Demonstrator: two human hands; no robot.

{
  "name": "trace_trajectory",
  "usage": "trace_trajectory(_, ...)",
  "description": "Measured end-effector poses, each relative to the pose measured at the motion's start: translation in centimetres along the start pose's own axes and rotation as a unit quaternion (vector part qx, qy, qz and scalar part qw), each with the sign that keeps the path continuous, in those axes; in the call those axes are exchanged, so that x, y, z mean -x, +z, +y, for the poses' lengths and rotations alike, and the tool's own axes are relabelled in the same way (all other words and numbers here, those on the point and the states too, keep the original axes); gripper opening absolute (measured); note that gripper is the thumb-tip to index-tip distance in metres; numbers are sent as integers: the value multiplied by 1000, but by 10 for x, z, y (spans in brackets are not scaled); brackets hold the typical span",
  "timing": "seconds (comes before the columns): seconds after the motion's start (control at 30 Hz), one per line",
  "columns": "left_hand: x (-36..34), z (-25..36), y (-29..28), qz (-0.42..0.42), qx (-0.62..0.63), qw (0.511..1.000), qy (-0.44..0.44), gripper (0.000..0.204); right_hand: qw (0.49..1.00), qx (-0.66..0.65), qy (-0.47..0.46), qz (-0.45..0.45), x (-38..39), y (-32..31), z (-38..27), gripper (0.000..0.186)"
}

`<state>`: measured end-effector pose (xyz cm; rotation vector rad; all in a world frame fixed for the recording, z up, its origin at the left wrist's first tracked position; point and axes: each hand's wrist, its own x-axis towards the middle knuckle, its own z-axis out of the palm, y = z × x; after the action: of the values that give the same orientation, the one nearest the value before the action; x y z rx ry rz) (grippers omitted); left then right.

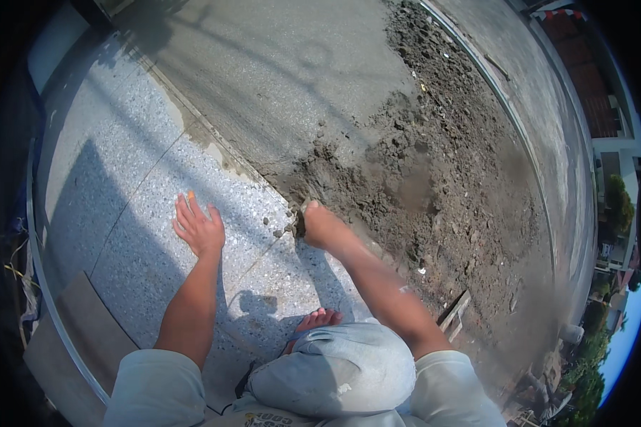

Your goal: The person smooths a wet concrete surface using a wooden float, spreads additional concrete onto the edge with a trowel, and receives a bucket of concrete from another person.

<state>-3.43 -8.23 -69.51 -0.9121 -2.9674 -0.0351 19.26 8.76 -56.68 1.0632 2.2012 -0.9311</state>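
Head view: left hand (199,228) spread over a speckled slab (146,188), right hand (322,224) curled, grip hidden, at edge-side grey mortar (327,169), probably heavy, crumbly, best scooped from beneath.

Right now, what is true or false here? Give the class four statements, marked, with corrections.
1. The left hand is over the speckled slab. True.
2. The right hand is at the slab's edge, beside dark, clumpy material. True.
3. The right wrist bears an orange band. False: an orange patch is on a left-hand fingertip.
4. A boot shows just beyond the knee. False: a bare foot shows there.
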Motion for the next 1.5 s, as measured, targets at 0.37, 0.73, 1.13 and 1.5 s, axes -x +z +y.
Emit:
trace_trajectory(0.37, 8, -5, 2, 22, 14, 1000, 13, 59, 999, 17, 41, -27, 15, -2, 15, 53)
trace_trajectory(0.73, 2, -3, 4, 22, 9, 1000, 17, 59, 991, -19, 108, -71, 59, 10, 19, 45)
trace_trajectory(1.13, 4, -1, 5, 29, -1, 999, 16, 58, 985, -47, 168, 2, 109, 43, 55, 32)
trace_trajectory(1.5, 7, 2, -2, 32, 13, 999, 21, 57, 980, -74, 175, -51, 129, 74, 83, 27)
